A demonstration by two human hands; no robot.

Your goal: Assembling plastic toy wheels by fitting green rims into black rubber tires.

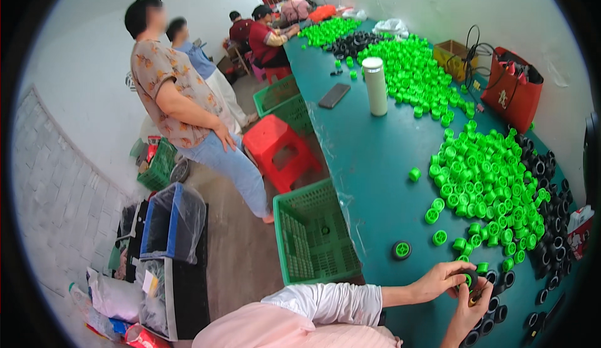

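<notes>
Over the near end of the table, my left hand (pixel 442 280) pinches a small wheel (pixel 467 278), a green hub with a black tyre around it. From below, my right hand (pixel 468 315) meets it with closed fingers against the same wheel. A small yellow bit shows by the right fingers, too small to name. Left of my hands, another wheel (pixel 401 250) with its black tyre on lies flat. Loose green hubs (pixel 488 185) are heaped just beyond my hands. Black tyres (pixel 554 248) lie along the right side and beneath my right hand.
On the green table (pixel 369 179) stand a white tumbler (pixel 375 88), a phone (pixel 334 95), a red bag (pixel 512 91) and a yellow box (pixel 452 60). An open green crate (pixel 316 235) and red stool (pixel 280 150) flank its left edge. A person (pixel 181 103) stands there; others sit beyond.
</notes>
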